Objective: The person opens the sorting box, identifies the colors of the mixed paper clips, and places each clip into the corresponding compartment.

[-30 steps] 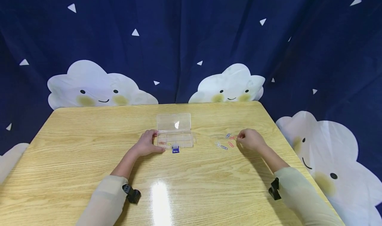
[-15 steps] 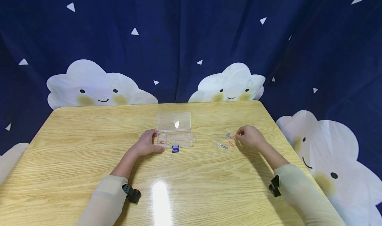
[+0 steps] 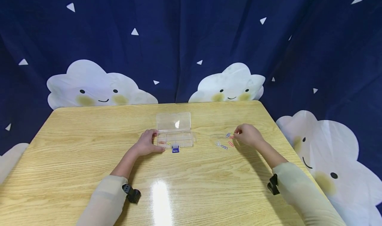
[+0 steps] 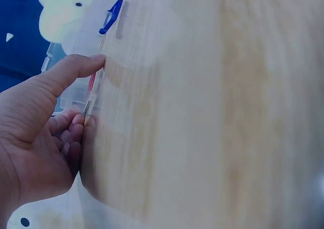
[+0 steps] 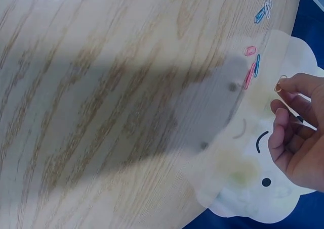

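In the head view, a clear plastic compartment box (image 3: 184, 140) lies open on the table, its lid (image 3: 170, 121) folded back. My left hand (image 3: 145, 143) grips the box's left end, thumb along the front edge and fingers at the far side. Inside are a red paper clip (image 3: 162, 142) and a yellow paper clip (image 3: 168, 143). My right hand (image 3: 249, 135) is raised off the table on the right. Between its thumb and index finger it pinches a yellow paper clip (image 5: 280, 84), seen in the right wrist view.
Left of my right hand lie several loose paper clips: blue ones (image 3: 224, 147), red ones (image 3: 231, 143) and white ones (image 3: 218, 144). A blue latch (image 3: 175, 149) juts from the box's front. Behind the wooden table (image 3: 191, 186) hangs a dark blue curtain (image 3: 179, 37) with clouds.
My right hand has shifted slightly left and away from me, rising a little with the yellow paper clip. The left hand and the box stay in place.
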`<state>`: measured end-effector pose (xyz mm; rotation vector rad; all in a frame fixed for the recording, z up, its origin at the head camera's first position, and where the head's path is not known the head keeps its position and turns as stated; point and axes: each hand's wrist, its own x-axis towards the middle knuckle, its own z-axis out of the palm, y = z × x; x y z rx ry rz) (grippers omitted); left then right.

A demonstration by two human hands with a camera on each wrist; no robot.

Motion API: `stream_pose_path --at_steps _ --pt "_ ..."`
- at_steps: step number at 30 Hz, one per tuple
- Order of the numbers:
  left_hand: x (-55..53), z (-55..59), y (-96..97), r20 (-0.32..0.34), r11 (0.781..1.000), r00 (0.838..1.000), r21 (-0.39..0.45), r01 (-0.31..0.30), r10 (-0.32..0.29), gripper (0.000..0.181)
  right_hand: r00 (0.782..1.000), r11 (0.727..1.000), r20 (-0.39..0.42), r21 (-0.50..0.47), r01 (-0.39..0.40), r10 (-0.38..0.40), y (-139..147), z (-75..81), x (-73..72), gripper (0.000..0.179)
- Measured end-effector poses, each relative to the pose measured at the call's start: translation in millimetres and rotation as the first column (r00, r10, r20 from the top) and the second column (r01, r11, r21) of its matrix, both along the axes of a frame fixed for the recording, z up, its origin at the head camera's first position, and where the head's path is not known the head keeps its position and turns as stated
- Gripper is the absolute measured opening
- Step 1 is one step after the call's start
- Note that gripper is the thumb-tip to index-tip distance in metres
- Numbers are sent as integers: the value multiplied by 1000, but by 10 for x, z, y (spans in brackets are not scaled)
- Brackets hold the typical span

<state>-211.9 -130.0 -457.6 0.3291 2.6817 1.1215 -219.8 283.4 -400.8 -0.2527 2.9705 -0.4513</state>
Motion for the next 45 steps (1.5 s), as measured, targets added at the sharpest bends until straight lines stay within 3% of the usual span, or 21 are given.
stream_pose_path --at_steps 14,23,45 --pt "11 8 3 7 1000 1000 5 -6 6 78 999 1000 -26 11 -29 30 -118 16 -20 14" --pt "-2 -17 3 -26 1000 1000 -9 -6 5 77 998 998 -25 26 -56 56 -178 28 -41 15" --pt "-3 -17 -4 -11 1000 1000 -12 3 -3 79 992 994 -60 31 -109 111 -387 86 -44 15"
